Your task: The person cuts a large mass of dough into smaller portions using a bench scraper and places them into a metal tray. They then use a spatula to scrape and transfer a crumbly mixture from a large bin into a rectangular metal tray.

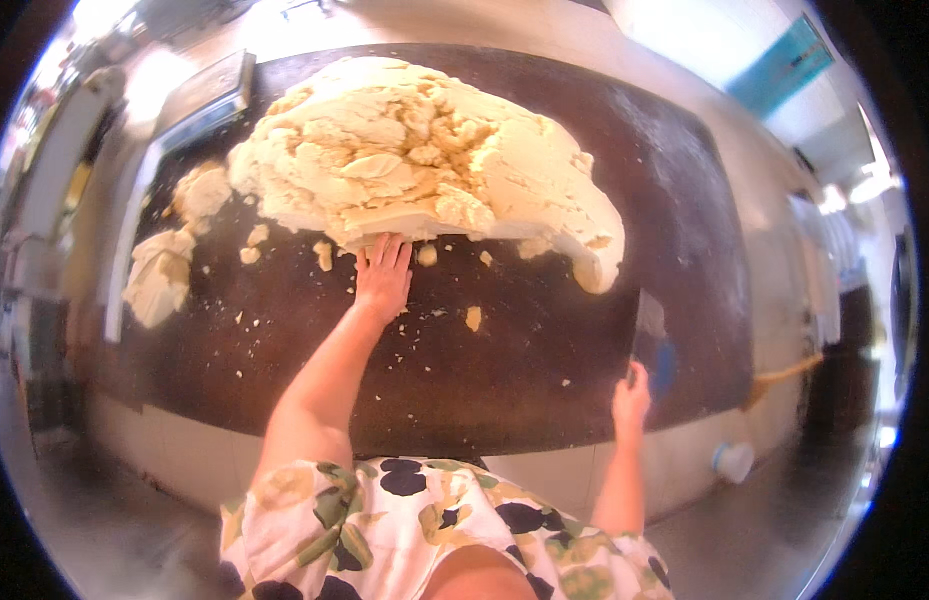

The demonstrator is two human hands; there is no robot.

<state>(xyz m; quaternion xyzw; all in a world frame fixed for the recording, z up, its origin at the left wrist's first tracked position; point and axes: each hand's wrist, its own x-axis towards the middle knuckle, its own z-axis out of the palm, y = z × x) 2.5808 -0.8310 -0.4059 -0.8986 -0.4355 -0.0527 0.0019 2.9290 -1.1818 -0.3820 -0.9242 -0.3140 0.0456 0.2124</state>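
Note:
A very large mound of pale cream dough (424,160) lies on a dark work table (524,370). My left hand (383,275) reaches forward with its fingers spread, the fingertips pushed under the near edge of the mound. My right hand (631,398) rests at the table's right front and grips a flat metal scraper (652,335) with a blue handle, blade standing upright. Smaller torn lumps of dough (164,275) lie at the left of the table, and crumbs are scattered between my hands.
A flat scale or tray (206,95) sits at the table's far left corner. The table's tiled front (184,455) drops to a wet grey floor. A white container (732,460) stands on the floor at the right, beside a wooden handle (784,377).

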